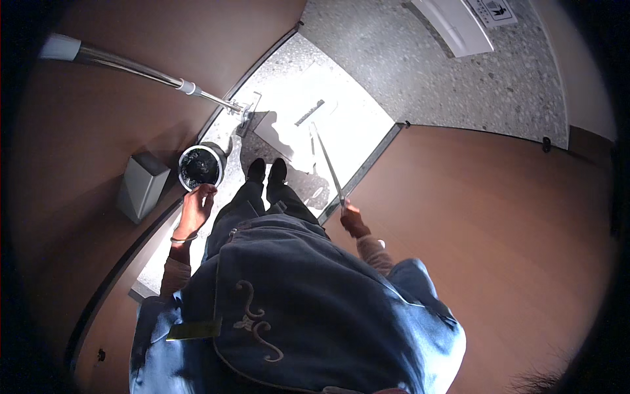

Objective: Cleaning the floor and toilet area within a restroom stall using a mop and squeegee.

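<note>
My right hand (353,219) is closed around the end of a long, thin metal tool (329,160), perhaps tongs. The tool slants forward over the brightly lit floor, and glare hides the detail at its far end. On the other side, my left hand (197,209) is at the near rim of a round waste bin (182,180). Its fingers are bent together there; whether they grip the rim is not clear. A dark plastic bag (199,166) lines the bin.
A mop (147,74) with a metal pole leans along the brown partition (123,29) at left. Beside the bin, a grey metal box (143,184) juts from that partition. A dark slotted strip (310,113) lies in the glare ahead. Another brown panel (467,207) stands at right.
</note>
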Demonstrator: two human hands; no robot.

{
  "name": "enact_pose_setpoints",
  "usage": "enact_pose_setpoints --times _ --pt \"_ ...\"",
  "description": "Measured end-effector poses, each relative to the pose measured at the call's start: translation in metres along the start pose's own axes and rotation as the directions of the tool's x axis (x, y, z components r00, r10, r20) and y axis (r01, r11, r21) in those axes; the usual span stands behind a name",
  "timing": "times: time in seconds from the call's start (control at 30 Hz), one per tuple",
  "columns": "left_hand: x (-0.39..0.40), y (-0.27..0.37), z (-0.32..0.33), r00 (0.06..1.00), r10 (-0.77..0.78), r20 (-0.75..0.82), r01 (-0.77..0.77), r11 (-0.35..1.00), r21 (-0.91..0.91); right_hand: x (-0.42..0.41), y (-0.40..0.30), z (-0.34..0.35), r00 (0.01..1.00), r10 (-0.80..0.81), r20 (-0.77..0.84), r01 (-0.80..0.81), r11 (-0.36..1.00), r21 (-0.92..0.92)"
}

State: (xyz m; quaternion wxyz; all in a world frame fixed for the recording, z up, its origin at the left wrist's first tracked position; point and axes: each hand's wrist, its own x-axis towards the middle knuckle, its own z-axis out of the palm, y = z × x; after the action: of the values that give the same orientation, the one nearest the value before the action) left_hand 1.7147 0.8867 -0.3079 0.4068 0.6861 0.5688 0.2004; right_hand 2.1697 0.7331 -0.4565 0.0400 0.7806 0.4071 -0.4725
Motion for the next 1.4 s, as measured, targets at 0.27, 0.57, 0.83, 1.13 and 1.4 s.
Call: enact_pose_setpoints --times 0.27,0.57,0.83,1.13,1.4 --pt "0.025 0.025 0.003 0.991 0.092 0.096 -0.090 0.996 -0.024 -0.008 -0.017 -0.052 0.962 0.232 0.147 -0.215 0.969 -0.119" --pt "0.020 0.044 0.002 0.991 0.041 0.126 -0.056 0.991 0.124 0.033 -0.074 -0.086 0.996 0.020 -0.089 -0.021 1.000 -0.002" --pt "-0.011 0.039 -0.004 0.996 -0.070 0.060 0.060 0.987 0.147 0.094 -0.043 0.003 0.971 -0.197 -0.133 0.189 0.980 -0.071" --pt "-0.025 0.029 -0.003 0.995 -0.088 0.039 0.081 0.985 0.154 -0.042 -0.027 -0.070 0.962 0.224 0.156 -0.245 0.960 0.133" --pt "-0.017 0.026 -0.005 1.000 0.027 0.014 -0.029 0.982 0.188 -0.020 -0.049 0.010 0.997 0.047 0.054 -0.049 0.998 0.043"
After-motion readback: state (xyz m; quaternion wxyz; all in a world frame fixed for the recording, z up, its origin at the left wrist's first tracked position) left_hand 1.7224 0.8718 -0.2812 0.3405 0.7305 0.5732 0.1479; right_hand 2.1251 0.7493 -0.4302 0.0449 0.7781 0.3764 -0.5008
